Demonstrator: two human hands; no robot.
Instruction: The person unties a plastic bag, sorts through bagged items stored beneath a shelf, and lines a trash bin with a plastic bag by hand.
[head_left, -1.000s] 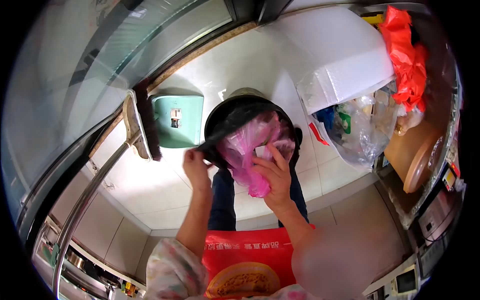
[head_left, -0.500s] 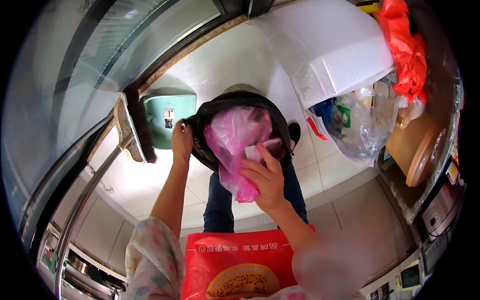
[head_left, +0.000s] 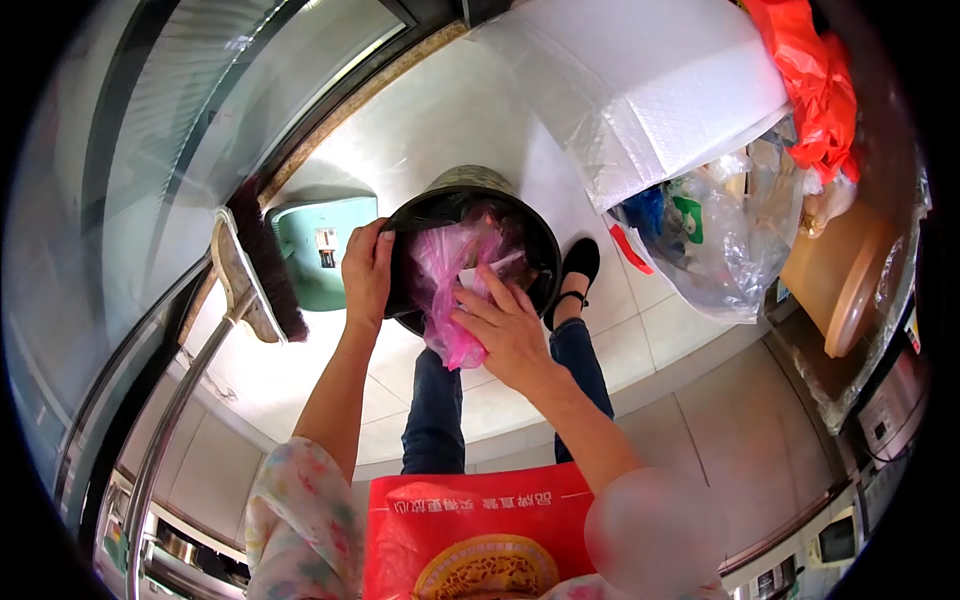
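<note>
Below me on the floor is a round dark trash bin (head_left: pixel 553 250) with a black liner. My left hand (head_left: pixel 367 275) grips its left rim, fingers closed over the edge. A crumpled pink plastic bag (head_left: pixel 452 262) fills much of the mouth, its tail hanging over the near rim. Across the near side of this bag lies my right hand (head_left: pixel 510 335), fingers stretched out and slightly apart. A whitish piece (head_left: pixel 468 280) shows by its fingertips. The right thumb and the bin's bottom are hidden.
Left of the bin are a teal dustpan (head_left: pixel 320 250) and a broom (head_left: pixel 250 280). A large clear bag of plastic waste (head_left: pixel 730 240) stands at right, near a red plastic bag (head_left: pixel 805 85). My black shoe (head_left: pixel 578 275) is beside the bin. A red apron (head_left: pixel 480 500) covers my lap.
The pink bag sits lower and flatter in the bin, and my right hand has shifted left with it. The bin leans slightly differently, showing more outer wall. My right shoe is more exposed.
</note>
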